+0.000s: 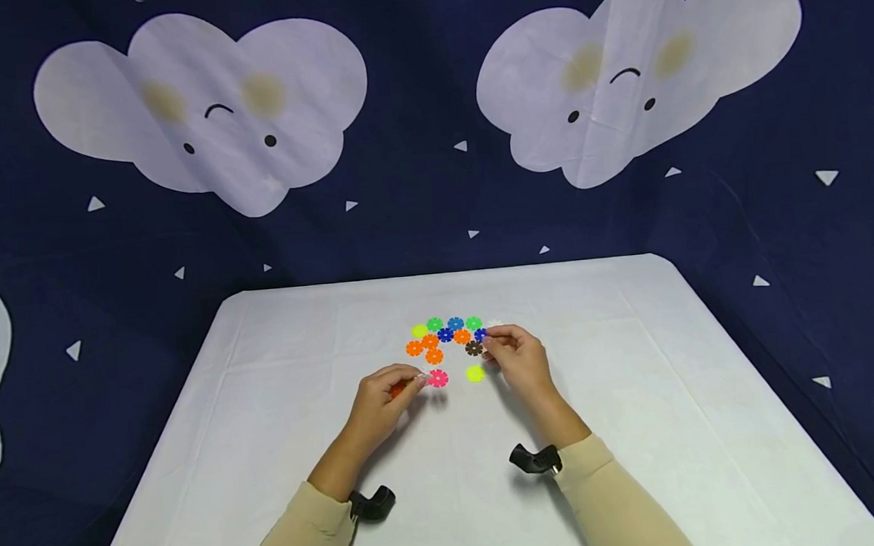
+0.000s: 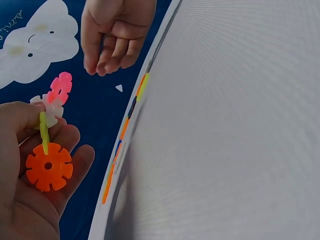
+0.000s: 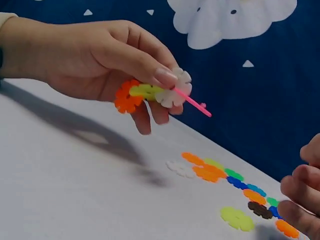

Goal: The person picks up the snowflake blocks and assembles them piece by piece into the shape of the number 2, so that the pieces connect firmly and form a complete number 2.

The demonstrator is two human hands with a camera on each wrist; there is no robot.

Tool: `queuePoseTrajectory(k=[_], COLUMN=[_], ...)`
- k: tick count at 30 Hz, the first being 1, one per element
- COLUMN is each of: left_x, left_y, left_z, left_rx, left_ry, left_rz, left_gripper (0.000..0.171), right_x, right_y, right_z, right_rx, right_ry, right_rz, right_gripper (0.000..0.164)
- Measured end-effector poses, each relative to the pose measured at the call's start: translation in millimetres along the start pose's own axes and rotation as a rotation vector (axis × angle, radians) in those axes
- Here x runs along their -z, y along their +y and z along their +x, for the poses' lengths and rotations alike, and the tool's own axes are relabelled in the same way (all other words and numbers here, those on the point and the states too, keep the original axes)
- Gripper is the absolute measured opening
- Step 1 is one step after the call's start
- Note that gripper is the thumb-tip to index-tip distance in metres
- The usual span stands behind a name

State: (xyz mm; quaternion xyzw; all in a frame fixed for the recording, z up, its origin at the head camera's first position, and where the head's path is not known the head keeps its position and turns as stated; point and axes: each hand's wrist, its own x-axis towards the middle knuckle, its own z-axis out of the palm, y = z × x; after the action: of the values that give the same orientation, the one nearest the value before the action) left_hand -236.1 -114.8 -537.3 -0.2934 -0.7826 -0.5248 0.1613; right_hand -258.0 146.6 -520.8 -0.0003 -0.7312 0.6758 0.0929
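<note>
My left hand (image 1: 386, 403) pinches a short chain of joined flower-shaped plastic discs between thumb and fingers, raised above the table. In the left wrist view the chain has an orange disc (image 2: 49, 167), a yellow-green disc (image 2: 44, 133), a white disc (image 2: 50, 110) and a pink disc (image 2: 60, 87) at its far end. My right hand (image 1: 519, 361) hovers by the loose discs at their right side, nearest a dark blue disc (image 1: 481, 335). Its fingers are loosely bent, and nothing shows in them in the left wrist view (image 2: 119, 37).
Loose discs, among them orange (image 1: 434, 356), brown (image 1: 474, 348), green (image 1: 435, 324) and yellow-green (image 1: 475, 374), lie on the white tabletop (image 1: 286, 499). In the right wrist view a white disc (image 3: 180, 169) lies beside them. A dark blue curtain with clouds (image 1: 416, 182) hangs behind.
</note>
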Motion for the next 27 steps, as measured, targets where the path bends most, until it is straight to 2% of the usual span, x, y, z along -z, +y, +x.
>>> queuePoseTrajectory(k=[4, 8, 11, 15, 17, 21, 25, 27], left_x=[0.1, 0.1, -0.2, -0.9, -1.2, -1.3, -0.1, 0.7], left_y=[0.4, 1.4, 1.3, 1.1, 1.3, 1.7, 3.0, 3.6], left_z=[0.9, 1.0, 0.3, -0.6, -0.7, -0.7, -0.2, 0.1], left_rx=[0.003, 0.017, 0.016, 0.005, 0.001, -0.006, -0.007, -0.001], left_ry=[-0.003, -0.013, -0.017, -0.021, -0.023, -0.023, -0.017, -0.018], left_rz=[0.006, 0.013, 0.022, 0.028, 0.023, 0.022, 0.023, 0.021], left_gripper=[0.003, 0.004, 0.003, 0.003, 0.003, 0.004, 0.004, 0.004], right_x=[3.0, 0.5, -4.1, -9.2, -10.3, -11.0, -10.4, -9.7], right_y=[5.4, 11.4, 15.1, 18.7, 19.2, 15.5, 9.5, 7.5], right_z=[4.5, 8.6, 13.5, 19.2, 20.4, 22.7, 25.2, 24.8], right_rx=[0.109, 0.273, 0.392, 0.488, 0.488, 0.412, 0.304, 0.26], right_ry=[-0.012, -0.114, -0.206, -0.255, -0.255, -0.27, -0.285, -0.282], right_rz=[-0.242, -0.512, -0.697, -0.853, -0.886, -0.889, -0.831, -0.769], right_gripper=[0.022, 0.025, 0.021, 0.015, 0.014, 0.015, 0.021, 0.024])
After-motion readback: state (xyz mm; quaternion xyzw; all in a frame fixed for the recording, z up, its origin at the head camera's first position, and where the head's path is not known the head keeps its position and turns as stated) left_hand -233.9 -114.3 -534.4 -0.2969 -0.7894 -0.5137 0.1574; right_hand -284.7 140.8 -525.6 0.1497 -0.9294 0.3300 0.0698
